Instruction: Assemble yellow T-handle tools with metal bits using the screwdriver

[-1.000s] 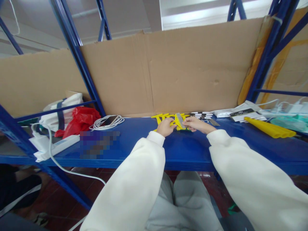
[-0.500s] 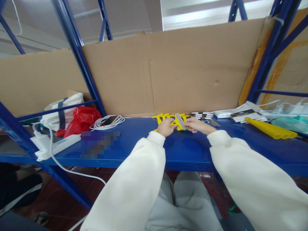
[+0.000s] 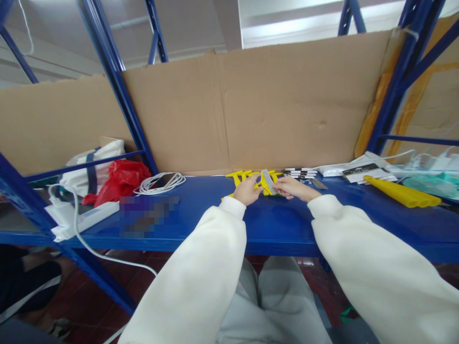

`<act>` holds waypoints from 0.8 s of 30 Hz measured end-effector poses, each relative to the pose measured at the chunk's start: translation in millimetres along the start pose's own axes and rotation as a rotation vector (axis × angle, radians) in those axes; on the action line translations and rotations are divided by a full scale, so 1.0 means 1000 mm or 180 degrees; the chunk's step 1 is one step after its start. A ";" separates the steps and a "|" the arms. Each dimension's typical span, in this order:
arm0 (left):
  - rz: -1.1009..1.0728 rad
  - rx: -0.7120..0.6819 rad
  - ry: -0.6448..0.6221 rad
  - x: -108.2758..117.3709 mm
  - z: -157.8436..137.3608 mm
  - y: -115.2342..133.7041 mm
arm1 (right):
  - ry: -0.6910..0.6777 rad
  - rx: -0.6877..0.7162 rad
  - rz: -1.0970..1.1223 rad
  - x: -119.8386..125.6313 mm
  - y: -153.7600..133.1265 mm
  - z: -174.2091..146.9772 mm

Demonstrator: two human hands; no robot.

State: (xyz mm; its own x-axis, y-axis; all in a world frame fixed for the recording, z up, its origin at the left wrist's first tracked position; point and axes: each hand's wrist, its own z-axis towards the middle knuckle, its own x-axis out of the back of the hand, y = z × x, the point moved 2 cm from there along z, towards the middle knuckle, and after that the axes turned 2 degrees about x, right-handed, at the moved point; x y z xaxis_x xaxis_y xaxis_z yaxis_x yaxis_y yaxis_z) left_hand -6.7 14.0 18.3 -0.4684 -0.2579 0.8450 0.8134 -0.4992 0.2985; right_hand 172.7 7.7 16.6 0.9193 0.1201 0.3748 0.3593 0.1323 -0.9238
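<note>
Above the far part of the blue shelf top, my left hand [image 3: 246,190] is closed around the yellow handle of a scraper [image 3: 264,185]. A flat grey strip [image 3: 269,181], the scraper's head, slants up between my hands. With closed fingertips, my right hand [image 3: 291,187] pinches the lower right edge of that head. What lies exactly under those fingertips is too small to make out. Behind my hands lie several more yellow scrapers [image 3: 242,175], partly hidden by my left hand. A stack of small black-and-white packets [image 3: 300,172] is just beyond my right hand.
Yellow tapered pieces [image 3: 403,192] and a white packet [image 3: 369,172] lie on the right. To the left are a coiled white cable [image 3: 160,183], a red plastic bag [image 3: 124,179] and a white power strip [image 3: 95,215]. A cardboard panel [image 3: 287,105] stands behind the shelf.
Almost nothing differs. Both hands keep their hold on the scraper, and the view has shifted very slightly.
</note>
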 end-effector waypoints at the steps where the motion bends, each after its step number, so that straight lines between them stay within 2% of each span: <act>1: 0.0074 -0.0093 -0.0009 0.001 -0.001 0.001 | 0.0007 0.0002 0.0000 0.000 0.000 0.000; 5: 0.0546 -0.0493 -0.0245 0.003 -0.005 0.006 | 0.0014 -0.0036 0.0014 0.000 -0.003 -0.004; 9: 0.0875 -0.0653 -0.0444 0.004 -0.009 0.013 | 0.0009 -0.0093 0.0065 0.000 -0.004 -0.005; 16: 0.0946 -0.0783 -0.0528 0.006 -0.015 0.026 | 0.0284 -0.0205 0.0500 0.005 -0.002 0.000; 24: 0.0904 -0.0842 -0.0483 0.005 -0.016 0.029 | 0.0352 -0.0173 0.0647 0.007 0.003 0.005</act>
State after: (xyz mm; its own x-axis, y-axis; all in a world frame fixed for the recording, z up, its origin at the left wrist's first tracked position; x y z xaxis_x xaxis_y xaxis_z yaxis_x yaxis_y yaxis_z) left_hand 9.1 -15.5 24.3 -0.1659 -0.3009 0.9391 0.7771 -0.6262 -0.0634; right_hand 179.3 13.9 16.7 0.9846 0.0298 0.1724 0.1703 0.0630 -0.9834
